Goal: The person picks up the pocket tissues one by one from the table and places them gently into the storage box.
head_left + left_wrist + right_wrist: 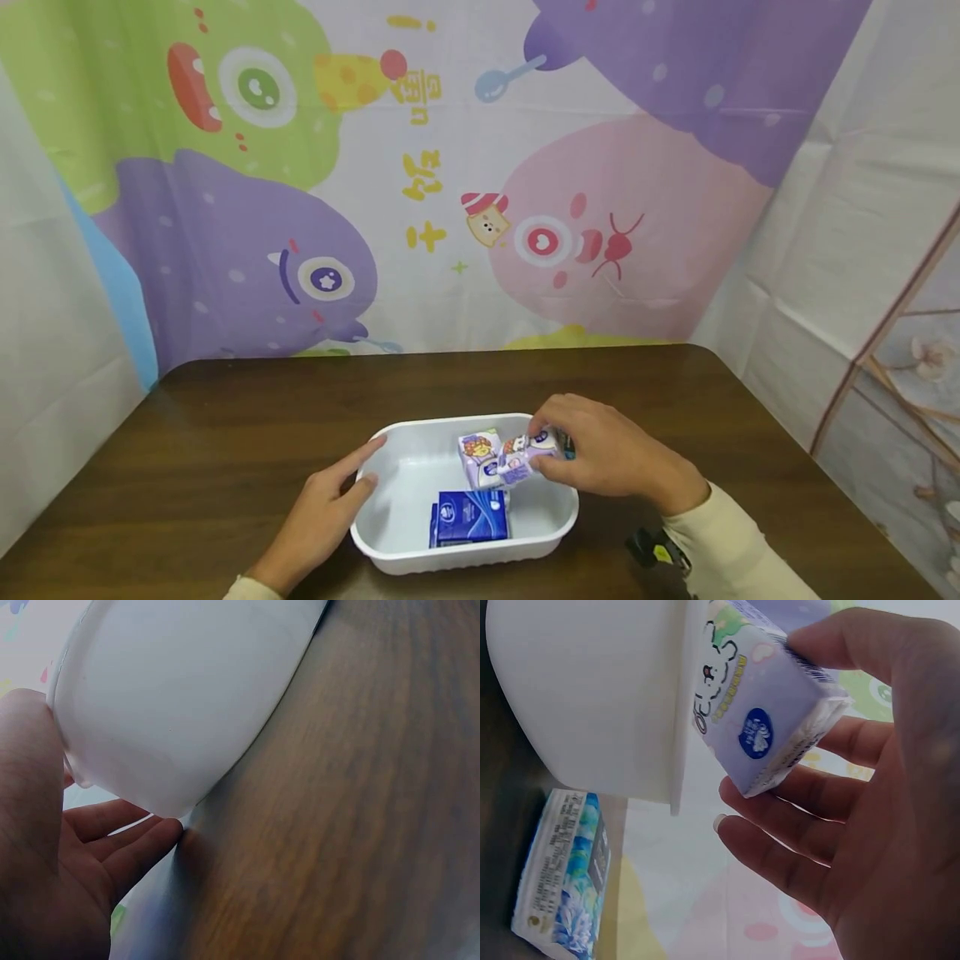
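Observation:
My right hand pinches a small purple tissue pack between thumb and fingers, just inside the right side of a white plastic tub. This pack overlaps a second purple tissue pack with a cartoon figure, inside the tub. Two stacked blue tissue packs lie toward the tub's near side. My left hand holds the tub's left end, thumb over the rim; its other fingers reach along the outside wall.
A tissue pack with blue-green flowers lies on the dark wooden table, right of the tub and mostly hidden by my right hand in the head view. A black and yellow-green object shows beside the right sleeve. A cartoon-print curtain hangs behind the table.

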The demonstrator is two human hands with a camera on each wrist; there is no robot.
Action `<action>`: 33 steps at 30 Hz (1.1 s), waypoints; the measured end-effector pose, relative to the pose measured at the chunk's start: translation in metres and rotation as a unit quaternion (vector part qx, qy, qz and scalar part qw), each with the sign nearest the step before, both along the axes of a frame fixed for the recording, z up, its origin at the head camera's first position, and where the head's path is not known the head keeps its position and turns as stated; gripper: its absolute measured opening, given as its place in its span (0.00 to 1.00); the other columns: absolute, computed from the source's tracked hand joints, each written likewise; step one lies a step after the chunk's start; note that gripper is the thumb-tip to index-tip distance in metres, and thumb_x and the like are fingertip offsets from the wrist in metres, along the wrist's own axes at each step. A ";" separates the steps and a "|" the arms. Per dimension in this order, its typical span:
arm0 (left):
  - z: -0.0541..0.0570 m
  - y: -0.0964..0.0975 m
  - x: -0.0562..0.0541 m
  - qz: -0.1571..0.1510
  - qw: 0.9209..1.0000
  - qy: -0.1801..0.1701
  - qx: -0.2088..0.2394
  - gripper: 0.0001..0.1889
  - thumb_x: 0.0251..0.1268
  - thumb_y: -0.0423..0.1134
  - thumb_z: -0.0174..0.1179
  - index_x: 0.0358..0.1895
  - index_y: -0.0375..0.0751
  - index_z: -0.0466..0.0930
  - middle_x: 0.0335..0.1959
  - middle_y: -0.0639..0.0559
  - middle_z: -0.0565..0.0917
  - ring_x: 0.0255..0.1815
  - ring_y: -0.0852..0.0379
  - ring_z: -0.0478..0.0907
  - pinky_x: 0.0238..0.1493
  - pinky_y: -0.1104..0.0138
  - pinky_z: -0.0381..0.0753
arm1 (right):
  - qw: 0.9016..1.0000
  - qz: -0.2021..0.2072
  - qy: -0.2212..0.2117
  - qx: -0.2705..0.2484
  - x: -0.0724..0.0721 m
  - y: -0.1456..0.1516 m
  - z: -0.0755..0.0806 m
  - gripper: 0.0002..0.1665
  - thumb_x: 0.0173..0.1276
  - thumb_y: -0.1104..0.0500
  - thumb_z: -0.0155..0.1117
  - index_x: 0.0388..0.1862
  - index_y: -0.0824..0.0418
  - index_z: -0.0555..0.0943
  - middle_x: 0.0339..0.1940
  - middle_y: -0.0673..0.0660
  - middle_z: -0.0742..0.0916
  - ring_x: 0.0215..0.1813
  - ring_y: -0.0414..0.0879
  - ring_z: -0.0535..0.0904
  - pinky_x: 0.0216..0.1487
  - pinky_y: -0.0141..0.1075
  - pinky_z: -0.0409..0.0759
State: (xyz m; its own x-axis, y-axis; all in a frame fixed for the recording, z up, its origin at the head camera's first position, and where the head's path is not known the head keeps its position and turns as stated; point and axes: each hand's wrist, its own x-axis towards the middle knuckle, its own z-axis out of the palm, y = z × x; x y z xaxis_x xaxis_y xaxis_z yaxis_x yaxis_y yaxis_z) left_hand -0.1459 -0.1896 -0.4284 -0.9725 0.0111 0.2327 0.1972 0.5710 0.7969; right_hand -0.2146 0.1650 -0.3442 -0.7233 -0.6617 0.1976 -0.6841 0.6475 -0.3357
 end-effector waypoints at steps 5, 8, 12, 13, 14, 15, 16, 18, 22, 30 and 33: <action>0.000 0.000 0.000 0.004 1.000 -0.018 -0.001 0.22 0.75 0.39 0.57 0.70 0.51 0.75 0.68 0.43 0.75 0.68 0.42 0.71 0.66 0.46 0.69 | 1.000 -0.003 -0.013 0.001 0.001 0.001 0.002 0.16 0.61 0.44 0.73 0.46 0.41 0.81 0.46 0.36 0.81 0.48 0.34 0.75 0.55 0.38 0.80; 0.000 0.000 0.001 0.006 1.000 -0.021 0.000 0.22 0.74 0.38 0.57 0.70 0.52 0.76 0.68 0.44 0.75 0.68 0.43 0.71 0.66 0.46 0.69 | 1.000 0.004 -0.007 -0.002 0.000 0.001 0.002 0.16 0.60 0.45 0.74 0.45 0.40 0.80 0.45 0.36 0.80 0.48 0.34 0.74 0.54 0.37 0.80; 0.001 0.001 0.000 0.003 1.000 -0.011 -0.001 0.22 0.75 0.39 0.56 0.70 0.52 0.75 0.68 0.43 0.75 0.68 0.42 0.71 0.66 0.45 0.68 | 1.000 0.015 0.005 -0.011 0.000 0.002 0.002 0.15 0.59 0.47 0.74 0.43 0.40 0.79 0.44 0.36 0.80 0.46 0.35 0.74 0.52 0.36 0.80; 0.001 0.001 0.000 0.002 1.000 -0.010 -0.001 0.22 0.75 0.39 0.56 0.70 0.52 0.75 0.68 0.43 0.75 0.68 0.42 0.71 0.66 0.45 0.68 | 1.000 0.018 0.007 -0.012 0.000 0.003 0.002 0.15 0.59 0.48 0.74 0.43 0.41 0.79 0.44 0.36 0.80 0.46 0.35 0.74 0.51 0.37 0.80; 0.001 0.001 0.000 0.002 1.000 -0.010 -0.003 0.22 0.75 0.40 0.56 0.70 0.52 0.75 0.68 0.43 0.75 0.68 0.42 0.71 0.66 0.45 0.68 | 1.000 0.019 0.007 -0.013 0.000 0.003 0.002 0.15 0.58 0.48 0.74 0.43 0.40 0.79 0.43 0.36 0.80 0.46 0.35 0.74 0.51 0.36 0.80; 0.002 0.001 0.000 0.002 1.000 -0.010 -0.003 0.22 0.75 0.40 0.56 0.70 0.52 0.75 0.68 0.43 0.75 0.68 0.41 0.71 0.66 0.45 0.68 | 1.000 0.019 0.006 -0.013 0.000 0.003 0.002 0.15 0.58 0.48 0.73 0.43 0.40 0.79 0.43 0.35 0.79 0.46 0.34 0.74 0.51 0.36 0.80; 0.001 0.001 0.000 0.003 1.000 -0.012 -0.004 0.22 0.75 0.40 0.56 0.70 0.53 0.75 0.68 0.43 0.75 0.68 0.42 0.71 0.66 0.45 0.68 | 1.000 0.020 0.007 -0.013 0.000 0.004 0.002 0.15 0.58 0.49 0.73 0.42 0.40 0.79 0.43 0.35 0.79 0.45 0.34 0.74 0.51 0.36 0.80; 0.001 0.001 0.000 0.004 1.000 -0.015 -0.005 0.22 0.75 0.40 0.56 0.70 0.53 0.75 0.68 0.44 0.75 0.68 0.42 0.71 0.67 0.45 0.68 | 1.000 0.022 0.014 -0.009 0.000 0.004 0.002 0.14 0.58 0.49 0.73 0.42 0.41 0.79 0.43 0.35 0.79 0.45 0.34 0.74 0.50 0.36 0.80; 0.000 0.000 -0.001 0.008 1.000 -0.019 -0.006 0.22 0.75 0.40 0.56 0.70 0.53 0.75 0.68 0.44 0.75 0.68 0.42 0.71 0.66 0.46 0.69 | 0.999 0.017 0.043 0.007 0.000 0.002 0.002 0.13 0.58 0.48 0.72 0.42 0.43 0.80 0.42 0.37 0.80 0.45 0.35 0.73 0.48 0.36 0.80; 0.003 0.002 0.000 0.002 1.000 -0.019 0.004 0.22 0.75 0.39 0.56 0.70 0.52 0.75 0.68 0.43 0.75 0.67 0.44 0.72 0.63 0.48 0.73 | 0.995 0.010 0.094 0.038 0.001 -0.001 0.001 0.13 0.61 0.46 0.71 0.42 0.48 0.82 0.42 0.42 0.81 0.43 0.37 0.74 0.44 0.37 0.80; 0.002 0.001 0.000 0.001 1.000 -0.017 0.004 0.22 0.75 0.39 0.56 0.70 0.52 0.75 0.68 0.43 0.75 0.67 0.44 0.72 0.63 0.48 0.73 | 0.992 0.004 0.122 0.045 0.002 -0.002 0.001 0.14 0.60 0.45 0.71 0.41 0.48 0.82 0.41 0.43 0.81 0.43 0.38 0.74 0.44 0.37 0.80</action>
State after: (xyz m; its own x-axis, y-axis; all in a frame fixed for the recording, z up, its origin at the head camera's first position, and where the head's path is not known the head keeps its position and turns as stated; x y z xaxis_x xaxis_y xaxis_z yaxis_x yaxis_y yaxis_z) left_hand -0.1461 -0.1886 -0.4259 -0.9799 0.0069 0.1995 0.1685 0.5646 0.8080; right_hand -0.2126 0.1630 -0.3431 -0.6555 -0.6909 0.3050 -0.7435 0.6611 -0.1005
